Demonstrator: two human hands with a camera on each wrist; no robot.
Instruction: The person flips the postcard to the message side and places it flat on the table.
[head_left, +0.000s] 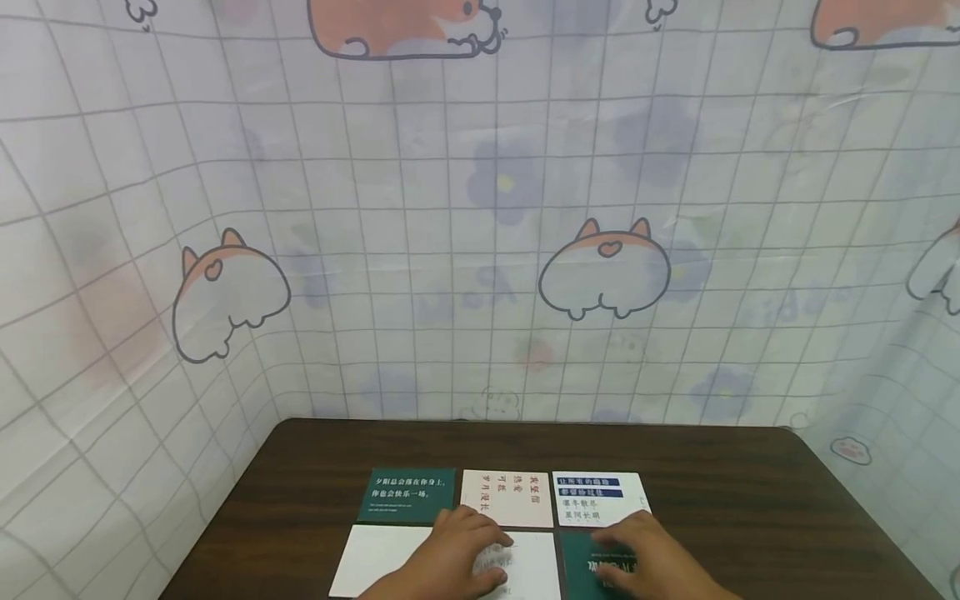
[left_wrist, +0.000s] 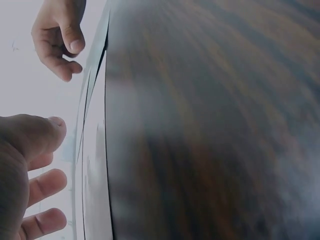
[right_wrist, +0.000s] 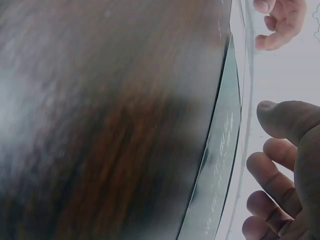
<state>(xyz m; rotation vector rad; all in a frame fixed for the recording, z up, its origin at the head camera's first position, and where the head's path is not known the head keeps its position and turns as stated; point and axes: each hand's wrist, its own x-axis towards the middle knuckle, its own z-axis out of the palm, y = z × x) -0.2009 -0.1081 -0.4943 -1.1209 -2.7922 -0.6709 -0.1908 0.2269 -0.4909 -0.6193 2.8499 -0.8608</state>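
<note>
Printed cards lie in two rows of three on the table. At the back are a green card (head_left: pixel 405 504), a pale pink card (head_left: pixel 510 508) and a white card with blue bars (head_left: pixel 633 496). In front lie a plain white card (head_left: pixel 378 554), a white card with grey print (head_left: pixel 538 558) and a green card (head_left: pixel 579 579). My left hand (head_left: pixel 450 554) hovers over the front white cards, fingers loosely bent and holding nothing. Over the front green card is my right hand (head_left: pixel 648 558), also holding nothing. Both wrist views show the fingers above the cards.
The dark wood table (head_left: pixel 780 500) extends past the cards on both sides and behind them. A white grid-patterned curtain (head_left: pixel 420 250) with cartoon dogs stands behind the table and along its left and right sides.
</note>
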